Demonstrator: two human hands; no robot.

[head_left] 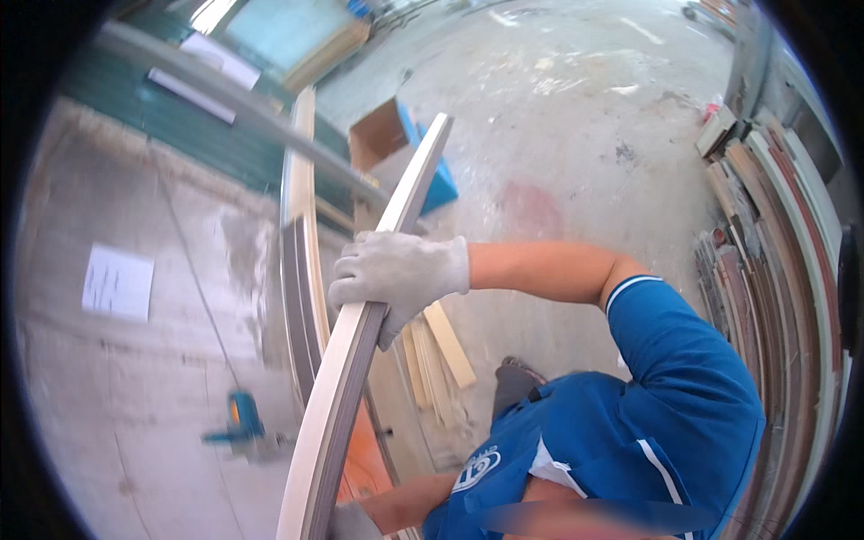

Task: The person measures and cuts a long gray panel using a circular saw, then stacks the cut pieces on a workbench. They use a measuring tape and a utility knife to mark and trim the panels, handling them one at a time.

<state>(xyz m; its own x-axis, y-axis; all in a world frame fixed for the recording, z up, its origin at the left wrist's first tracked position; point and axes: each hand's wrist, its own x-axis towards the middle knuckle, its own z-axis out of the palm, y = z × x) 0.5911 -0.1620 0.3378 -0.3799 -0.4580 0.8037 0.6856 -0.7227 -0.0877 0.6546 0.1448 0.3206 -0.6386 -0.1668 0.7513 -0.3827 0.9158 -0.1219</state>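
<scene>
A long bundle of wooden strips [336, 387], pale on top and grey-brown along the side, runs from the lower edge up to the middle of the view. My right hand [396, 274], in a light grey glove, is closed over it with the thumb down its right side. At the bottom, my gloved left hand [353, 524] is against the same bundle. Its fingers are mostly hidden behind the strips, and it appears to grip them. To the left, a teal and orange power tool [243, 418] with a cord lies on a worn worktable [171, 378].
A white paper sheet [118, 283] lies on the worktable. More long strips [310, 270] lie along its right edge. Beyond stands an open cardboard box [380, 135] beside something blue. Short slats [448, 346] rest below. Many boards [765, 261] are stacked at the right.
</scene>
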